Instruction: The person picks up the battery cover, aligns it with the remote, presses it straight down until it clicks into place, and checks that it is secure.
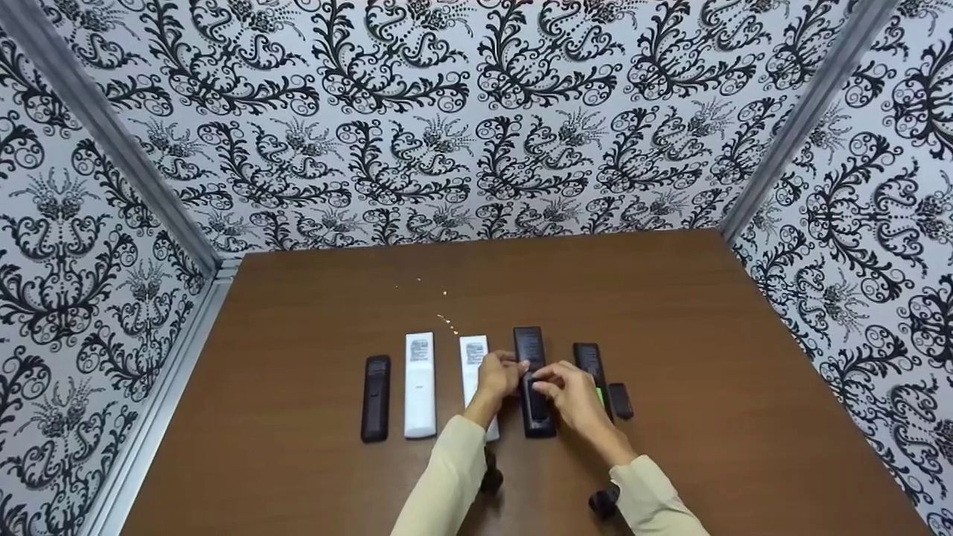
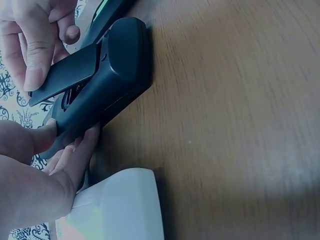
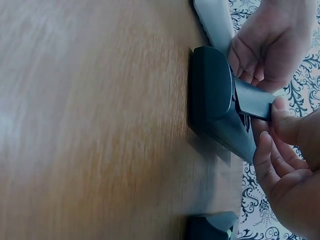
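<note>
A black remote control [image 1: 528, 344] lies face down on the brown table. My left hand [image 1: 497, 376] holds it by its left side, thumb and fingertips against the casing [image 2: 112, 80]. With the thumb and fingers of my right hand [image 1: 575, 394] I pinch the free end of its battery cover [image 3: 254, 99]. That cover is tilted up, its other end still against the remote near the lower end. A dark gap with a bit of metal shows beneath it in the left wrist view.
Left of my hands lie a white remote [image 1: 473, 353], a second white remote [image 1: 420, 387] and a dark remote [image 1: 375, 402]. At right, another black remote [image 1: 588, 359] shows bright green in its back, beside a small loose black piece [image 1: 620, 400]. Patterned walls [image 1: 447, 149] enclose the table.
</note>
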A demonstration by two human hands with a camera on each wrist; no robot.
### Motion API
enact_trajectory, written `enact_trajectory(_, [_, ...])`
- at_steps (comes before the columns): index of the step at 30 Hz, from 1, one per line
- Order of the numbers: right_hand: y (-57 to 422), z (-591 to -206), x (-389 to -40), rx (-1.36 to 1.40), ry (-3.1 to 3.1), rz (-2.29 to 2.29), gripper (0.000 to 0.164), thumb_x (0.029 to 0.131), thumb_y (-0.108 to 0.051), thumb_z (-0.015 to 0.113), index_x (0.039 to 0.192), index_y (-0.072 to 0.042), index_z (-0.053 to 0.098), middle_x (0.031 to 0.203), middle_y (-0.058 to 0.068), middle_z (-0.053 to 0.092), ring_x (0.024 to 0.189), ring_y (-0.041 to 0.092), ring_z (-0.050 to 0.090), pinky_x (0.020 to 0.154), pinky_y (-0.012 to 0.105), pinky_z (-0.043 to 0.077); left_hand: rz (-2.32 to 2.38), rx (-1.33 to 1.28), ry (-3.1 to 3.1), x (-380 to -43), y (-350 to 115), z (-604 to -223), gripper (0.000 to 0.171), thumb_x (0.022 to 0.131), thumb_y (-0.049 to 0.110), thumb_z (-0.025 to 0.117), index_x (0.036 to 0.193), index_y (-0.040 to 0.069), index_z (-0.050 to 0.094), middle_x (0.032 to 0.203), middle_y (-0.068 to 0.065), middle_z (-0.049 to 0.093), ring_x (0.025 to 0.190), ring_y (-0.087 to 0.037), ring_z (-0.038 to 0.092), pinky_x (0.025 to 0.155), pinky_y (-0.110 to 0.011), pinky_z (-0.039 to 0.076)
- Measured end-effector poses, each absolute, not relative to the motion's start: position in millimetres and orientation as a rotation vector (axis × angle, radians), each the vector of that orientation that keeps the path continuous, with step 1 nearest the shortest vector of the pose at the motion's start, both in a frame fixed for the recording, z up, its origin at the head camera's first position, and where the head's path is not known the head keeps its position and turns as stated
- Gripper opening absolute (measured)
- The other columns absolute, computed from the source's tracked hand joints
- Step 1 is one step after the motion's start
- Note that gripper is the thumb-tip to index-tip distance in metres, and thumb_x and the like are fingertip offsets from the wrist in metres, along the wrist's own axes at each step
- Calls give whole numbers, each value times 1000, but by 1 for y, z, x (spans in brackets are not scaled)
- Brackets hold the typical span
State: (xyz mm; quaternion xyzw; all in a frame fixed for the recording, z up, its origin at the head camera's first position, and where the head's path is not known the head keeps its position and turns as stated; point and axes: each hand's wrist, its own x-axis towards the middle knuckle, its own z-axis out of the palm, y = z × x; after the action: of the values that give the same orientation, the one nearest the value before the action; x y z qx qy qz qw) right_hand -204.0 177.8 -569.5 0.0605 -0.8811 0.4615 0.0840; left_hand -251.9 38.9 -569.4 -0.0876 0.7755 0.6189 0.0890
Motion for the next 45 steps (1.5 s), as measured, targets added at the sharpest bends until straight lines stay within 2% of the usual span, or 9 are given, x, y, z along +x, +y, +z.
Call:
enact_trajectory(4, [178,-570,-204,185,-2633,1363,7,85,-7,76,92,-9,75,87,3,68,70,7,62,62,19,50,1793,-261,2355,-253,39,-569,29,90,8,71,111,-9,65,98,-21,74,87,-25,72,72,-32,59])
enact_trajectory(8, [179,-574,-204,191,-2639,1358,7,85,-8,75,92,-9,75,89,3,69,73,9,64,63,19,50,1758,-255,2391,-255,39,-569,30,89,10,72,112,-9,66,98,-20,75,91,-27,72,80,-32,58])
enact_trajectory(14, [179,-578,-202,161,-2641,1279,7,86,-11,76,93,-12,77,94,2,68,85,15,64,71,22,51,1761,-258,2381,-256,40,-570,31,89,9,72,113,-9,65,100,-21,75,92,-27,73,80,-32,59])
enact_trajectory(20, [176,-581,-200,118,-2641,1238,12,86,-11,76,98,-7,78,113,11,64,101,25,66,82,32,57,1765,-249,2377,-256,41,-570,31,90,10,72,113,-9,65,101,-21,74,93,-27,72,81,-32,58])
enact_trajectory(28, [174,-585,-200,132,-2581,1326,14,87,-6,74,100,-3,77,120,20,62,101,32,68,83,36,59,1807,-233,2359,-256,40,-568,29,90,8,71,112,-10,65,100,-22,74,91,-28,73,78,-32,59])
enact_trajectory(31, [173,-586,-199,123,-2547,1395,20,87,-3,73,107,1,74,121,24,61,105,36,67,86,37,59,1820,-227,2356,-257,39,-569,29,89,7,71,111,-11,64,100,-23,74,90,-28,73,77,-32,59])
enact_trajectory(37, [170,-586,-198,-37,-2582,1530,42,91,-5,70,131,6,59,127,27,59,114,40,65,90,40,58,1801,-213,2382,-257,40,-570,28,89,5,70,111,-12,64,99,-23,74,89,-29,73,77,-31,59])
enact_trajectory(45, [168,-586,-199,-180,-2624,1609,45,93,-8,69,135,4,58,130,25,60,115,37,65,92,43,57,1797,-253,2365,-254,39,-573,29,90,7,71,111,-10,65,99,-23,75,88,-26,73,76,-32,59])
